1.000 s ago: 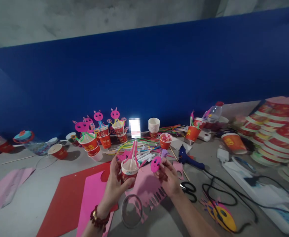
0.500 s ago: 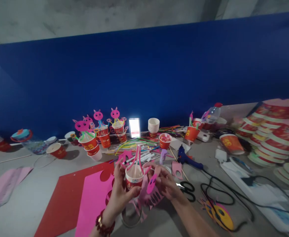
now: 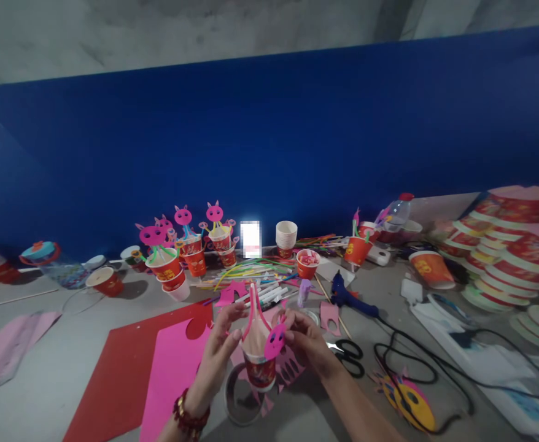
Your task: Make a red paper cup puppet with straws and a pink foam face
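Note:
A red paper cup (image 3: 261, 373) with a white inside is at the lower middle, tilted slightly. Pink pipe cleaners (image 3: 252, 301) rise from it and join in a point. At the cup's upper left, my left hand (image 3: 217, 350) has its fingers apart, thumb close to the rim; whether it touches is unclear. My right hand (image 3: 307, 344) pinches a pink paper face (image 3: 275, 341) with drawn eyes by its right edge, against the cup's right rim. Beneath and beside the cup are pink cut-out foam scraps (image 3: 291, 366) and a clear tape roll (image 3: 231, 402).
Finished pink-faced cup figures (image 3: 162, 265) stand at the back left. Red sheet (image 3: 108, 368) and pink sheet (image 3: 170, 374) lie left. A blue glue gun (image 3: 350, 298), black scissors (image 3: 352, 356), dark cord (image 3: 428, 350) and power strip (image 3: 463, 362) are right, near stacked cups (image 3: 513, 258).
The cup has dropped lower and shifted right, and my left hand's fingers have loosened from around it. My right hand has brought the pink face up and left against the cup's rim.

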A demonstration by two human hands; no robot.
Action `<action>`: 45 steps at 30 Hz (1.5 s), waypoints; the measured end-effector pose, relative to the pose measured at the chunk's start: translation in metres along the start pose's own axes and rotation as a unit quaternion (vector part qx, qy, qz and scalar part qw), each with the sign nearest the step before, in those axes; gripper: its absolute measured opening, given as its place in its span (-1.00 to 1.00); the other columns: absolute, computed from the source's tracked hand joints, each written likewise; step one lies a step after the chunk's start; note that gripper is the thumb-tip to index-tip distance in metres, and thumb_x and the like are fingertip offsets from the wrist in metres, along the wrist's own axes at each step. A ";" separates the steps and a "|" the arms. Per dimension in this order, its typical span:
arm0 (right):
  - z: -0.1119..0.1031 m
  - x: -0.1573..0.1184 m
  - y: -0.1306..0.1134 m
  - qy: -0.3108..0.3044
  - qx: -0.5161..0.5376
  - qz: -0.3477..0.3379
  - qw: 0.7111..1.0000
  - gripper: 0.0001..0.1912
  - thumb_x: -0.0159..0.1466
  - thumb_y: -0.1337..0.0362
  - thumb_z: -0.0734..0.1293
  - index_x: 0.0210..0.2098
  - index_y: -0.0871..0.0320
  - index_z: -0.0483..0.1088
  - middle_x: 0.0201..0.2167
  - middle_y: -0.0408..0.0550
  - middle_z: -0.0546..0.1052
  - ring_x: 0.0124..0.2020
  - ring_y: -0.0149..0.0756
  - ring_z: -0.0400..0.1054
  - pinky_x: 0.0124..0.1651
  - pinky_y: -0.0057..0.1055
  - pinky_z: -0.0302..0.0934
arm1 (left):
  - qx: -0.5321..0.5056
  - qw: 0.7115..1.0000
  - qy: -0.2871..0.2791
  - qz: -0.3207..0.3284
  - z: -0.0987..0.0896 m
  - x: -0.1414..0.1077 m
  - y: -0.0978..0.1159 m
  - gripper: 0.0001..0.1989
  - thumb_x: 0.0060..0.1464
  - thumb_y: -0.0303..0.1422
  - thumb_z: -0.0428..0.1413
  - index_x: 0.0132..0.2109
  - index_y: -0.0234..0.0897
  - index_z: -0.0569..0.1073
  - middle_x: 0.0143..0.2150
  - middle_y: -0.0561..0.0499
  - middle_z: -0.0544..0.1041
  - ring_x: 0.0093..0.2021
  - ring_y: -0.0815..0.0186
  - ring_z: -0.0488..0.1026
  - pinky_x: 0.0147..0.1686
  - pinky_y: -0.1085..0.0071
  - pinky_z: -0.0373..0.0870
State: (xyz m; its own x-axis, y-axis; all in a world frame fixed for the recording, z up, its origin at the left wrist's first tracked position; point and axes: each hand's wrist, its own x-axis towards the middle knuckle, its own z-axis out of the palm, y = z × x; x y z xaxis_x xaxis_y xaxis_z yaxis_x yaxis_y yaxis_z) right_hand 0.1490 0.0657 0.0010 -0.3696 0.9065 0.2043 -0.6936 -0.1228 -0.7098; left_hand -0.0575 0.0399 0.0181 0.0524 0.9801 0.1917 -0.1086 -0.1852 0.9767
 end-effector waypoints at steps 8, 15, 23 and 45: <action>-0.001 0.001 0.004 0.012 -0.026 0.006 1.000 -0.85 0.10 0.32 0.57 -0.42 0.13 0.53 -0.26 -0.12 0.53 -0.42 -0.46 0.39 -0.34 -0.52 0.28 | 0.163 0.985 -0.051 0.031 -0.003 0.041 0.045 -0.74 0.15 -0.23 0.20 -0.04 -0.23 0.57 -0.05 -0.13 0.62 0.00 0.09 0.53 0.03 0.26 0.41; -0.003 0.001 0.006 0.018 -0.040 0.005 0.999 -0.83 0.10 0.28 0.58 -0.43 0.12 0.52 -0.26 -0.11 0.52 -0.45 -0.45 0.36 -0.40 -0.51 0.27 | 0.119 0.992 -0.036 -0.006 0.011 0.051 0.035 -0.79 0.18 -0.24 0.14 -0.16 -0.27 0.56 -0.24 -0.03 0.61 -0.24 0.26 0.51 -0.23 0.42 0.42; -0.005 0.001 0.006 0.014 -0.050 0.012 0.999 -0.81 0.09 0.27 0.58 -0.44 0.14 0.50 -0.25 -0.10 0.53 -0.45 -0.45 0.36 -0.40 -0.52 0.26 | 0.103 0.995 0.001 -0.011 0.012 0.053 0.036 -0.79 0.15 -0.21 0.16 -0.21 -0.27 0.54 -0.30 0.02 0.52 -0.33 0.33 0.44 -0.36 0.48 0.44; 0.006 -0.001 -0.032 0.122 0.007 -0.071 0.990 -0.70 0.03 0.17 0.61 -0.48 0.08 0.42 -0.53 -0.22 0.45 -0.56 -0.45 0.28 -0.47 -0.50 0.22 | 0.211 0.976 -0.006 0.063 0.016 0.058 0.064 -0.79 0.19 -0.23 0.12 -0.20 -0.28 0.54 -0.27 -0.02 0.56 -0.35 0.31 0.50 -0.40 0.48 0.45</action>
State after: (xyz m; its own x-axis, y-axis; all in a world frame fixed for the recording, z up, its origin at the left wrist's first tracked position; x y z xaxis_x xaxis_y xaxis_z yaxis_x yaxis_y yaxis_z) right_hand 0.1679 0.0662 0.0278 -0.1081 0.9855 0.1311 -0.7368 0.0091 -0.6760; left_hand -0.0459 0.0838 0.0929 0.0772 0.9474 0.3107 0.3024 -0.3192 0.8981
